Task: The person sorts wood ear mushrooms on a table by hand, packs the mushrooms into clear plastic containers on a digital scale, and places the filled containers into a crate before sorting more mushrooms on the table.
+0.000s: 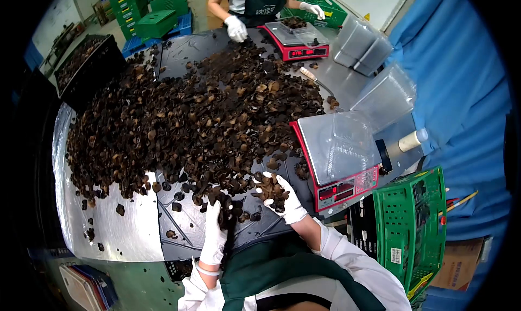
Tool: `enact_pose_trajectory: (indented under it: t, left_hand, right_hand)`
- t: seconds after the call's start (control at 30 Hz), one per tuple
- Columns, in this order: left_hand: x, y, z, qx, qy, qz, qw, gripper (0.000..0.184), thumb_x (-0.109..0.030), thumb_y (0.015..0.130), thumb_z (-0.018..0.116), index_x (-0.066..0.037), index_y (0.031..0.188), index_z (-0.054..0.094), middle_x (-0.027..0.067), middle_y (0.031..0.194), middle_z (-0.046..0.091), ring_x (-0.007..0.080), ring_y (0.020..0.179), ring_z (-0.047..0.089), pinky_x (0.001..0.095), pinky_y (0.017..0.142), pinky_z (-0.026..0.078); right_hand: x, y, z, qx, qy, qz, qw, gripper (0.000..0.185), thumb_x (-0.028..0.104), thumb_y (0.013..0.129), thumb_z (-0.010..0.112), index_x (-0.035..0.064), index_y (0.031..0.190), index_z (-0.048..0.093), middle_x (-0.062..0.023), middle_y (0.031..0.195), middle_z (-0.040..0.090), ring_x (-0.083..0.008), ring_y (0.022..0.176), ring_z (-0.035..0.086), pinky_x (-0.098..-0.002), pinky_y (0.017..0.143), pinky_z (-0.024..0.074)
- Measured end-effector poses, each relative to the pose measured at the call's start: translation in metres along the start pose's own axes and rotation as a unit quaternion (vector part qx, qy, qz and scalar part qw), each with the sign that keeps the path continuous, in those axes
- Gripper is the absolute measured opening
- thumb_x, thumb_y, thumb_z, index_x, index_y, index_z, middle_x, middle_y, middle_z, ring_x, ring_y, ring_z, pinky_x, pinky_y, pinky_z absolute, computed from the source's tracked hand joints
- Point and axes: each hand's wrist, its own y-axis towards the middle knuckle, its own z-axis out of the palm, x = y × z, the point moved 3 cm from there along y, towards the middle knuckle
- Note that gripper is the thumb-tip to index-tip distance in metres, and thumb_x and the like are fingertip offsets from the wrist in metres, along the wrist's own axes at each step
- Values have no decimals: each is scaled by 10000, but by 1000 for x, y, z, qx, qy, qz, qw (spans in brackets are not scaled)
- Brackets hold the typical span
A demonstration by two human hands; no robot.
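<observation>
My right hand [286,200], in a white glove, is cupped around a clump of brown wood ear mushrooms [273,192] just above the near edge of the pile. My left hand [215,230], gloved as well, stands upright at the pile's front edge, its fingers curled against darker wood ear mushrooms [230,210]. The large heap of dried wood ear mushrooms [201,115] spreads over the table in front of me. To the right of my right hand is a red scale [320,164] with a clear plastic container [347,148] on its plate.
Across the table a co-worker in gloves and an apron [255,4] stands by a second red scale [304,45]. Clear containers [361,45] are stacked at the right. A green crate [399,224] sits by my right side, and a black crate [89,75] of mushrooms stands far left.
</observation>
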Motion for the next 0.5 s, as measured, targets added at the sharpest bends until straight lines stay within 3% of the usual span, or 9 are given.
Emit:
enact_pose_trajectory:
  t: [0.03, 0.1, 0.17, 0.2, 0.33, 0.43, 0.47, 0.5]
  left_hand:
    - [4, 0, 11, -17, -88, -87, 992, 358, -329, 952, 521, -95, 1221, 547, 40, 1039, 629, 158, 905, 590, 311, 779, 498]
    - [-3, -2, 39, 29, -68, -86, 993, 381, -345, 957, 497, -117, 1260, 527, 41, 1148, 620, 177, 999, 592, 348, 816, 504]
    - [13, 18, 60, 61, -104, -77, 990, 393, -369, 950, 491, -131, 1259, 534, 37, 1136, 631, 185, 964, 604, 346, 774, 504]
    - [20, 30, 76, 131, -192, -125, 965, 419, -397, 942, 488, -142, 1273, 527, 52, 1153, 626, 202, 942, 612, 339, 725, 502]
    - [44, 40, 151, 147, -242, -170, 944, 426, -424, 935, 467, -148, 1251, 542, 92, 1189, 615, 259, 951, 607, 366, 667, 507]
    - [69, 44, 199, 183, -214, -187, 941, 424, -425, 944, 481, -142, 1253, 548, 74, 1185, 614, 236, 984, 610, 357, 713, 500]
    - [78, 45, 214, 188, -185, -185, 947, 430, -428, 952, 471, -127, 1249, 546, 71, 1185, 612, 231, 993, 606, 351, 728, 500]
    - [86, 45, 230, 193, -156, -182, 951, 436, -431, 959, 461, -112, 1245, 545, 68, 1184, 611, 225, 1003, 602, 344, 743, 500]
  right_hand:
    - [1, 1, 5, -14, -15, -22, 1000, 411, 369, 984, 421, 130, 1309, 498, -148, 1248, 572, -276, 983, 612, -319, 538, 508]
    - [9, -1, 15, 20, 21, -17, 999, 404, 375, 980, 428, 134, 1293, 513, -147, 1245, 574, -273, 975, 613, -311, 532, 503]
    - [25, -3, 23, 50, 43, -12, 998, 395, 389, 971, 445, 127, 1248, 546, -144, 1241, 576, -269, 958, 616, -289, 521, 492]
    - [34, -9, 37, 60, 19, -33, 997, 389, 386, 978, 429, 119, 1235, 548, -141, 1240, 578, -270, 962, 615, -281, 513, 489]
    - [94, -38, 63, 96, 30, -108, 989, 413, 385, 995, 385, 97, 1249, 537, -152, 1192, 603, -293, 957, 621, -304, 498, 506]
    - [148, -80, 71, -18, -70, -190, 979, 444, 372, 1001, 370, 53, 1272, 518, -145, 1185, 608, -259, 927, 638, -361, 609, 554]
    - [170, -90, 66, 18, -181, -205, 962, 414, 341, 1002, 382, 60, 1274, 518, -130, 1172, 613, -226, 923, 641, -324, 665, 539]
    - [185, -101, 75, -35, -264, -265, 927, 393, 322, 999, 398, 60, 1266, 521, -127, 1157, 617, -213, 927, 635, -308, 680, 527]
